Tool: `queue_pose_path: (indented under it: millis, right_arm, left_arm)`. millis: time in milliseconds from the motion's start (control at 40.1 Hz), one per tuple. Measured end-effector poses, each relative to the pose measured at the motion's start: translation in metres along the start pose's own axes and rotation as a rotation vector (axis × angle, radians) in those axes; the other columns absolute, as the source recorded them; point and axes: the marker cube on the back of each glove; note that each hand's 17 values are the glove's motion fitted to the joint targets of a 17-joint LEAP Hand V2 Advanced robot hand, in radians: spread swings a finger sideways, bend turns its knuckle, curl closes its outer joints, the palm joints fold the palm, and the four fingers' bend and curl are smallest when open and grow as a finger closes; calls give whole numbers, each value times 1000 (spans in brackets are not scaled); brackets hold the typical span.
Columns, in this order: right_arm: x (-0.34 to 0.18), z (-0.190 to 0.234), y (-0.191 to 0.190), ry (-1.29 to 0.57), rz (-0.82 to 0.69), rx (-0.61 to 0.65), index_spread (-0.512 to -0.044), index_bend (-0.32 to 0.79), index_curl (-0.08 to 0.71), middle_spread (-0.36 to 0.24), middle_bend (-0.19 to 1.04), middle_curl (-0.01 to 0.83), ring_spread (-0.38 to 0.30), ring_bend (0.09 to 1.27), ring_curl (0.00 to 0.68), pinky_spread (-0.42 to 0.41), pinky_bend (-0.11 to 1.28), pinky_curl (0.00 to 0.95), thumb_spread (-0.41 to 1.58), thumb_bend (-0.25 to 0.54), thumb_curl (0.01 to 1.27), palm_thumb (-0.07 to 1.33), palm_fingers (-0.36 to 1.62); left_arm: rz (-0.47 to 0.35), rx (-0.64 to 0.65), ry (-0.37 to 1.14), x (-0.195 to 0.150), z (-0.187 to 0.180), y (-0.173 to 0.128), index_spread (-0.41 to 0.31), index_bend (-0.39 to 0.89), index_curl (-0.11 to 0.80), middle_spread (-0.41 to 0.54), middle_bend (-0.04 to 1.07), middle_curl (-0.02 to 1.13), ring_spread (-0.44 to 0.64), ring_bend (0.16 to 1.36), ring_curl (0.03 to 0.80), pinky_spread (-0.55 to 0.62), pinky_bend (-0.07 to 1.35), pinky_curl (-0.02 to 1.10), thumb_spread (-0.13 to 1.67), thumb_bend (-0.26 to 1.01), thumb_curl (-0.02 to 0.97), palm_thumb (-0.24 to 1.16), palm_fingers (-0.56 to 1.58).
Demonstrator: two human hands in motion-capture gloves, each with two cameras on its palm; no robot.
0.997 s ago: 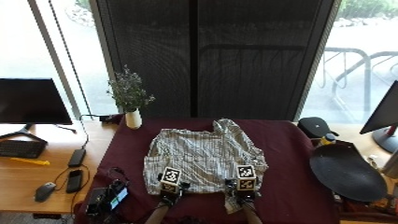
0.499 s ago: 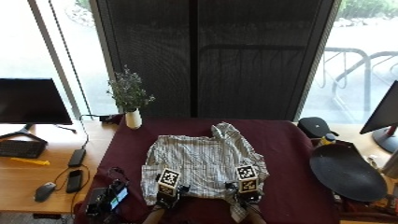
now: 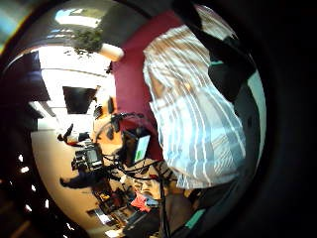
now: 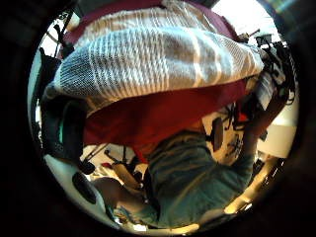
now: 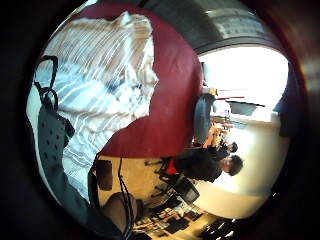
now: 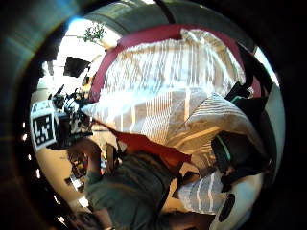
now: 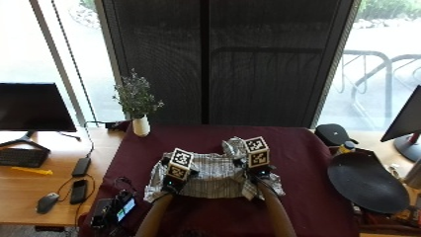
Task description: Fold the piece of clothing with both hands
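Both hands pinch the striped shirt (image 7: pixel 214 175): left hand (image 7: pixel 174 181) and right hand (image 7: pixel 258 173) each have fingers curled on a fold of the cloth, carrying the near edge up over the garment's middle. In the thumb-side palm views the striped fabric drapes right across each palm, with the dark red tablecloth (image 7: pixel 303 158) showing beneath the lifted edge.

Shirt sits centre of frame, mid-table, bunched and partly doubled over. A lump of collar or sleeve (image 7: pixel 231 146) pokes up just above the right hand.

Risks, as I judge them: the hands sit at uneven heights in the frame, the right one further up, so the fold line could land skewed. The bunched lump could get trapped under the fold and leave a bulge. Letting go of one pinch early would drop that side.

Around: vase with flowers (image 7: pixel 139 111) upper left of the cloth, well apart from the shirt. Black round tray (image 7: pixel 365 181) at right edge, dark cap-like object (image 7: pixel 332 133) above it. Small device with cables (image 7: pixel 117 210) lower left, near the left forearm. A wide elbow could snag it. Nothing lies on the shirt's far side in the fold's way.
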Motion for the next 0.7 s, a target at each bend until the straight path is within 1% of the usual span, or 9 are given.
queue_pose_path:
  millis: [100,175,224,324,424,474,549,623,698]
  right_arm:
    - [2,-16,-67,15,103,37,-293,135,336,-244,348,454,-262,784,450,-345,538,380,1041,-4,381,1033,1334]
    - [4,-23,-107,19,159,74,-295,137,336,-246,349,457,-255,785,453,-350,553,382,1052,-2,383,1054,1323]
    - [3,-31,-119,18,189,101,-294,135,336,-247,346,457,-252,784,454,-357,573,388,1040,-13,386,1049,1326]
    - [-1,-34,-143,12,222,111,-295,153,343,-248,350,461,-248,792,460,-360,584,393,1004,-30,381,1022,1342]
    - [-1,-10,-186,6,225,162,-296,165,353,-249,375,469,-242,796,465,-358,582,395,974,-38,374,984,1363]
    - [-2,-1,-198,-1,233,179,-296,170,360,-248,394,476,-238,801,467,-358,576,394,954,-41,371,967,1372]
    - [0,12,-205,-16,253,161,-299,174,368,-248,411,482,-236,803,471,-358,573,394,938,-36,369,953,1374]
    - [11,15,-199,-34,299,137,-300,171,375,-247,426,487,-233,806,475,-355,576,396,924,-36,365,935,1374]
    - [27,2,-188,-88,349,243,-301,143,370,-247,435,491,-233,800,474,-349,601,403,915,-44,358,894,1335]
  left_arm:
    - [-109,59,12,-10,-2,-56,-300,289,518,-346,594,568,-339,556,411,-5,107,218,1355,16,287,687,1098]
    - [-171,107,58,-14,18,-101,-294,278,524,-344,597,572,-340,560,414,1,113,211,1373,17,283,694,1092]
    - [-205,133,87,-16,33,-124,-294,265,526,-344,589,572,-342,580,422,4,116,207,1382,14,279,694,1091]
    - [-265,107,95,-19,44,-138,-292,253,534,-337,583,574,-342,593,428,9,114,196,1397,13,275,701,1089]
    - [-245,211,70,-17,51,-162,-290,239,540,-337,581,577,-336,606,437,12,115,186,1410,14,271,711,1090]
    - [-244,217,65,-16,58,-167,-290,233,543,-336,578,578,-332,620,442,13,115,181,1415,13,269,714,1093]
    - [-274,224,40,-22,67,-174,-290,228,548,-336,576,580,-331,624,446,14,119,178,1420,11,266,717,1093]
    - [-291,366,3,-34,65,-191,-292,232,555,-335,571,581,-330,630,450,15,116,171,1424,7,264,717,1098]
    - [-324,466,-34,-48,62,-194,-291,230,559,-335,570,582,-326,632,452,15,118,166,1422,4,264,719,1097]
